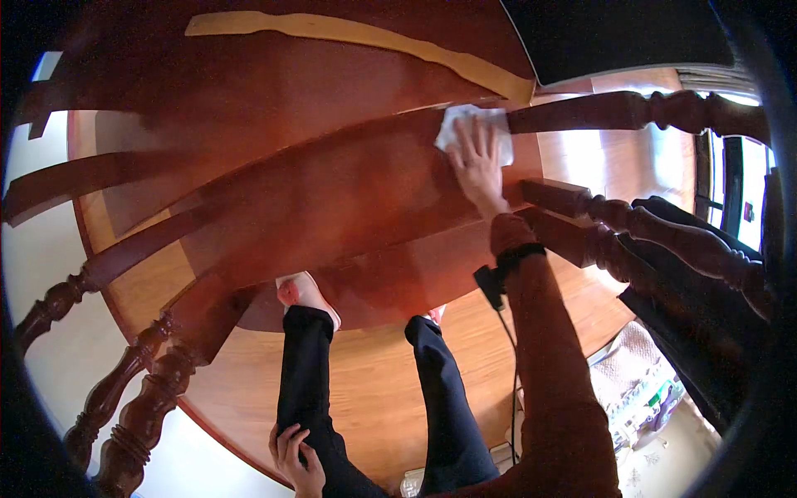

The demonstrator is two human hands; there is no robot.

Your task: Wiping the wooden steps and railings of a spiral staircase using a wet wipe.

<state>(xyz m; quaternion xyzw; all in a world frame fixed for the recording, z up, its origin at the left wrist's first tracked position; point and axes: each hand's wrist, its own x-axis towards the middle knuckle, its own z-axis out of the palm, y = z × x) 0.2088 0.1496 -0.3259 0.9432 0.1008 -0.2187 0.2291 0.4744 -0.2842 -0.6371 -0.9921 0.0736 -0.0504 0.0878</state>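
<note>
My right hand (479,162) lies flat, fingers spread, on a white cloth (465,126) pressed against a polished reddish wooden stair tread (332,191) near its right end. The arm wears a red sleeve with a black strap and a small black device at the wrist (498,270). My left hand (295,456) rests on my left thigh at the lower edge, fingers curled on the black trouser leg. My legs in black trousers stand on a lower step, one bare foot (303,292) showing.
Turned wooden balusters (639,228) run along the right side and more balusters (124,398) at the lower left. A pale yellow strip (374,37) edges an upper step. A dark panel (614,33) fills the top right. Cluttered items (647,398) lie on the floor below right.
</note>
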